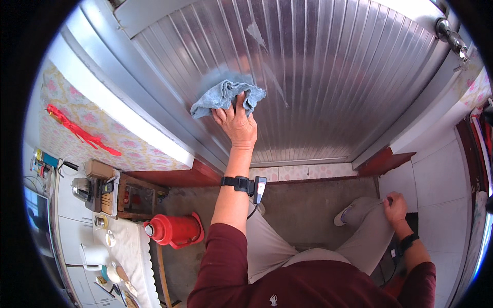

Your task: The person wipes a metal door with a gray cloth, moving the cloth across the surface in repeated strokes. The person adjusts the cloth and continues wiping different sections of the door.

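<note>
A crumpled blue-grey cloth lies against the ribbed metal door panel. My left hand holds it there, fingers spread over its lower part and fingertips partly hidden in the folds. Around the cloth, the metal has a dull, hazy patch. To the right of it, pale streaks run down the ribs. My right hand rests on my bent right knee, its fingers curled with nothing seen in them.
A red thermos flask stands on the floor at left, close to my left arm. Beside it is a table with a white scalloped cloth, bearing cups and a white jug. A metal door handle juts out at upper right. Red ribbon hangs on the left wall.
</note>
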`<state>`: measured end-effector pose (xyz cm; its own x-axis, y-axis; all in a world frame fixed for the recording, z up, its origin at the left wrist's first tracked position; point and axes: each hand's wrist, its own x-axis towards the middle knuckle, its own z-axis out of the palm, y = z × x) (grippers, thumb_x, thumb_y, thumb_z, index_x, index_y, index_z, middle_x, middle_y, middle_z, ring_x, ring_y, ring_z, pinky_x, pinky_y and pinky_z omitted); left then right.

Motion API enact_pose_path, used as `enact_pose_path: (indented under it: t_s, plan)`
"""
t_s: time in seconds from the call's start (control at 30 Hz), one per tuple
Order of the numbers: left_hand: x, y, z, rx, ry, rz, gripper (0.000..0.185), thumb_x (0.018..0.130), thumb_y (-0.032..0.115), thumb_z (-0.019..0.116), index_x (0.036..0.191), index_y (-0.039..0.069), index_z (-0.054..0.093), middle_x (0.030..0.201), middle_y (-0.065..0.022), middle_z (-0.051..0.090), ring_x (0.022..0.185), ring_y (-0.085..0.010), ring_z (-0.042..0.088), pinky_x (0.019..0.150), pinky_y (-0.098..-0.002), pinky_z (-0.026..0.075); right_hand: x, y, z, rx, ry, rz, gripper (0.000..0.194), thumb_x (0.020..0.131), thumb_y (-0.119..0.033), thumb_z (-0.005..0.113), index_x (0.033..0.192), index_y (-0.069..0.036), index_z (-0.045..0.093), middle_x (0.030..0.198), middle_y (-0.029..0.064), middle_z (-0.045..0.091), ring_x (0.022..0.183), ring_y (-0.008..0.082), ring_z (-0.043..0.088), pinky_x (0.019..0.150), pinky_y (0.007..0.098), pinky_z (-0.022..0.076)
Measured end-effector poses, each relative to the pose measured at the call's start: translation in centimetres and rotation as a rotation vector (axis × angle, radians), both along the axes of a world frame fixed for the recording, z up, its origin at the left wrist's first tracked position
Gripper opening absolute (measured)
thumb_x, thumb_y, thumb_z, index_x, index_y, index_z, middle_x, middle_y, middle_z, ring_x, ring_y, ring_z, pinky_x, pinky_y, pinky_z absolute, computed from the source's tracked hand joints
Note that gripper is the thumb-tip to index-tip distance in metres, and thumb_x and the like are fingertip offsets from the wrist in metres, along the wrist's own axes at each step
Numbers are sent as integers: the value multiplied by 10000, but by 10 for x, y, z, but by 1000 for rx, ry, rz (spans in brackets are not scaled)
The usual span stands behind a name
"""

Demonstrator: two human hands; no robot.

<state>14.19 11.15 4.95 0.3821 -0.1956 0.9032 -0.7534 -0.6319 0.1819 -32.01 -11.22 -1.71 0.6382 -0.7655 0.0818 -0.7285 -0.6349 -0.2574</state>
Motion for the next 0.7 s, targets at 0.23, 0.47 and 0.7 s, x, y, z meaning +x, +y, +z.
enact_pose_path:
  t_s: [0.23, 0.47, 0.7]
  plan:
    - [-3, 2, -40, 16, 67, -69, 449, 773, 178, 577, 1215, 180, 497, 1301, -166, 393, 1213, -400, 295, 998, -531, 164, -1, -4, -5, -27, -7, 30, 187, 692, -179, 639, 807, -45, 578, 772, 117, 582, 773, 319, 537, 673, 402, 447]
    - [-10, 4, -68, 75, 109, -64, 452, 714, 178, 612, 1160, 156, 541, 1195, -149, 462, 1174, -391, 334, 986, -554, 179, 2, -1, -1, -21, 18, -6, 190, 705, -192, 630, 809, -46, 568, 764, 121, 570, 766, 316, 537, 657, 401, 442]
    - [-17, 9, -80, 142, 139, -37, 522, 643, 127, 655, 1154, 151, 553, 1109, -125, 492, 1141, -369, 366, 982, -549, 201, 6, 1, 2, -32, -5, 38, 191, 706, -196, 632, 804, -48, 562, 755, 130, 562, 750, 328, 537, 649, 414, 440]
